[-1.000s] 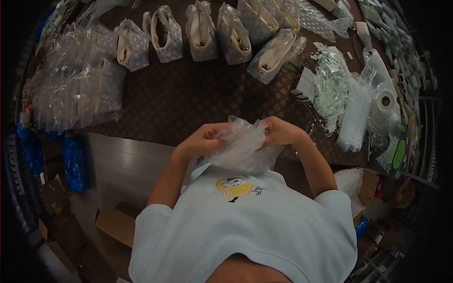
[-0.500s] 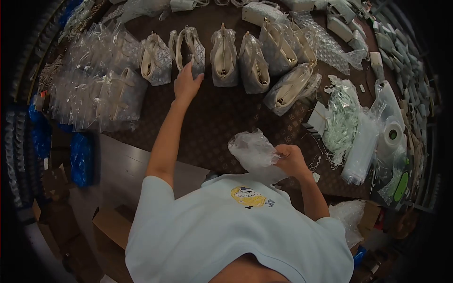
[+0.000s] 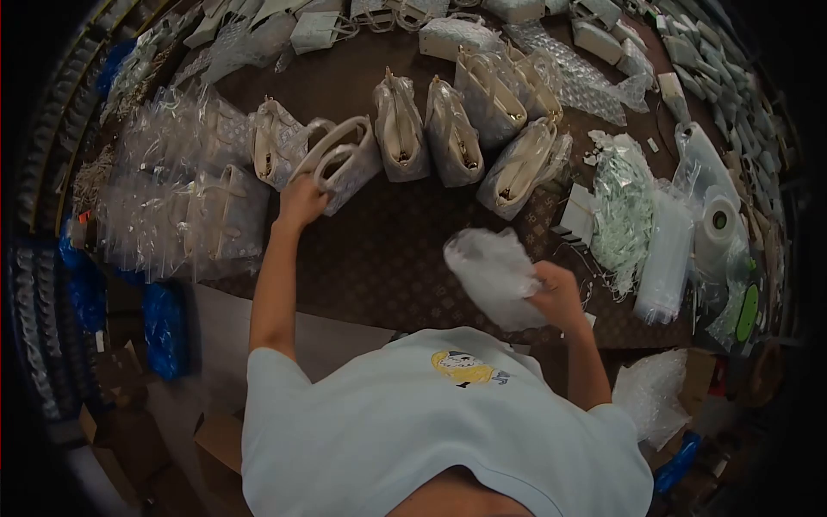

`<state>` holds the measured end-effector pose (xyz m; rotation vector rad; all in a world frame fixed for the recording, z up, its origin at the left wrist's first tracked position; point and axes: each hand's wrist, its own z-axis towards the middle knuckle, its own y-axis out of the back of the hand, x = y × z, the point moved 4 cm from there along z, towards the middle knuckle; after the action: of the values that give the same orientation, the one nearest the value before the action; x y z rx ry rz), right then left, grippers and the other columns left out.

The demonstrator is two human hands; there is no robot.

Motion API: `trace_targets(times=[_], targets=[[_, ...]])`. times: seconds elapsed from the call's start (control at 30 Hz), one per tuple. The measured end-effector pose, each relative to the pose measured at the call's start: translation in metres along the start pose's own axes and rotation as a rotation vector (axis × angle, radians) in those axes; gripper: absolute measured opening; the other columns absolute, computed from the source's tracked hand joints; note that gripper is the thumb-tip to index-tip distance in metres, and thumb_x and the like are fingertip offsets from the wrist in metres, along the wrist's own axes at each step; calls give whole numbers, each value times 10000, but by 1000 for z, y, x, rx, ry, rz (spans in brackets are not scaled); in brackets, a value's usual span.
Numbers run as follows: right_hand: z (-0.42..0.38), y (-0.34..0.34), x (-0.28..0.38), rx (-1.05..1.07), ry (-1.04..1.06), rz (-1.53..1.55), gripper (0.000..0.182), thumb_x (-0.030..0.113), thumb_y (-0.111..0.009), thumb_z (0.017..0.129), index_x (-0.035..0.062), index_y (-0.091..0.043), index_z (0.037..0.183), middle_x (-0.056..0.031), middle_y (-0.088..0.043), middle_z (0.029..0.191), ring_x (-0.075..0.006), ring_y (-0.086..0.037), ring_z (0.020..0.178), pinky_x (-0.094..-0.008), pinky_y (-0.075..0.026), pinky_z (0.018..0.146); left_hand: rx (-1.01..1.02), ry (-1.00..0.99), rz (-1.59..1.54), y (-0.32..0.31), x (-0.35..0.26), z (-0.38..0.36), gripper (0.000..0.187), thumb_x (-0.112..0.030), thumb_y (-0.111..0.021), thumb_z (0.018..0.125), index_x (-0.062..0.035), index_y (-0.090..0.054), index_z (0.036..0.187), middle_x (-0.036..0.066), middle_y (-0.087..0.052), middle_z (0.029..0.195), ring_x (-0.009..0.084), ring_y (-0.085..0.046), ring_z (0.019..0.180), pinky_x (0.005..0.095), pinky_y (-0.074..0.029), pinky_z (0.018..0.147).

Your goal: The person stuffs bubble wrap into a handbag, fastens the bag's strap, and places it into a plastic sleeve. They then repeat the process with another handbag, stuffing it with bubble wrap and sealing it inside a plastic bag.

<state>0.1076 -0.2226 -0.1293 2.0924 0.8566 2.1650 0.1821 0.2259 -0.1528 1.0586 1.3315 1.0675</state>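
My left hand (image 3: 303, 202) is closed on the near left edge of a pale patterned handbag (image 3: 355, 172), which is tilted with its two handles pointing up and left. Just left of it another handbag (image 3: 274, 142) stands upright. In front of me on the right, my right hand (image 3: 558, 297) pinches a crumpled clear plastic bag (image 3: 493, 274) that hangs over the table's near side. Beyond, a row of similar handbags, among them a cream-lined handbag (image 3: 401, 138) and one with gold hardware (image 3: 454, 142), stands in clear wrap.
Several wrapped handbags (image 3: 185, 189) are packed together at the left. On the right lie shredded pale green paper (image 3: 622, 215), a stack of clear plastic sleeves (image 3: 668, 258) and a plastic roll (image 3: 718, 221). Bubble wrap (image 3: 573, 73) lies at the back of the brown patterned table (image 3: 388, 258).
My left hand has taken hold of the handbag and pulled it nearer and tilted it. My right hand has shifted slightly right with the plastic bag, which is spread wider.
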Motion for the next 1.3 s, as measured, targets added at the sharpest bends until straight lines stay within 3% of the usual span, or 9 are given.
trace_targets(times=[0.23, 0.33, 0.47, 0.6, 0.63, 0.8, 1.03, 1.1, 1.3], targets=[[3, 36, 82, -382, 267, -43, 268, -8, -650, 644, 16, -608, 907, -73, -597, 853, -197, -578, 745, -262, -448, 670, 86, -422, -240, 18, -93, -136, 346, -41, -631, 705, -79, -610, 1048, 187, -475, 1241, 370, -494, 1090, 409, -419, 898], [3, 2, 131, 9, 715, -278, 354, 35, -683, 582, 31, -604, 928, -92, -611, 957, -270, -599, 811, -314, -480, 708, 496, -352, -337, -20, -143, -150, 292, -95, -628, 699, -90, -639, 991, 182, -471, 1230, 358, -465, 1111, 430, -413, 879], [-11, -34, 129, 390, 766, -341, 361, 67, -685, 621, 38, -593, 969, -92, -608, 981, -259, -588, 885, -313, -471, 772, 356, -609, -284, -38, -210, -161, 352, -253, -569, 761, -108, -608, 1079, 123, -457, 1247, 347, -480, 1072, 457, -395, 833], [-2, -36, 73, 541, 228, -145, 429, 16, -655, 596, 59, -579, 1016, -106, -617, 952, -284, -594, 868, -350, -487, 728, 552, -457, -472, -39, -229, -160, 440, -215, -544, 794, -136, -507, 1225, 73, -451, 1281, 245, -428, 1184, 419, -343, 931], [3, -33, 65, 468, 15, -102, 451, 8, -636, 605, 77, -573, 1046, -130, -613, 929, -306, -590, 866, -374, -492, 704, 38, -619, -699, -36, -228, -171, 404, -138, -510, 814, -146, -513, 1218, 35, -463, 1283, 216, -407, 1210, 400, -314, 974], [2, -19, 82, 18, 325, -482, 436, -17, -609, 581, 42, -551, 1009, -115, -597, 970, -288, -592, 876, -377, -492, 722, 89, -865, -220, -27, -227, -177, 422, -56, -552, 768, -128, -536, 1183, 57, -519, 1202, 261, -441, 1168, 382, -327, 985], [-20, -55, 73, 392, 454, -758, 439, 37, -648, 574, 53, -569, 1005, -95, -594, 1031, -284, -585, 920, -373, -483, 746, 694, -609, -1191, 28, -198, -175, 440, -163, -676, 732, -39, -542, 1133, 128, -555, 1104, 239, -545, 1014, 325, -462, 849], [-13, -61, 58, 649, 130, -683, 378, 83, -595, 656, 17, -567, 1027, -157, -623, 943, -302, -607, 881, -385, -473, 765, 9, -614, -851, 56, -220, -163, 396, -108, -686, 702, -23, -581, 1075, 142, -594, 1005, 267, -582, 939, 336, -487, 784], [19, -58, 28, 723, -36, -562, 408, 21, -525, 660, 1, -537, 1068, -204, -619, 887, -366, -596, 860, -403, -472, 769, 103, -394, -524, -9, -244, -141, 340, -228, -684, 728, -13, -598, 977, 139, -619, 925, 307, -600, 851, 363, -492, 723]])
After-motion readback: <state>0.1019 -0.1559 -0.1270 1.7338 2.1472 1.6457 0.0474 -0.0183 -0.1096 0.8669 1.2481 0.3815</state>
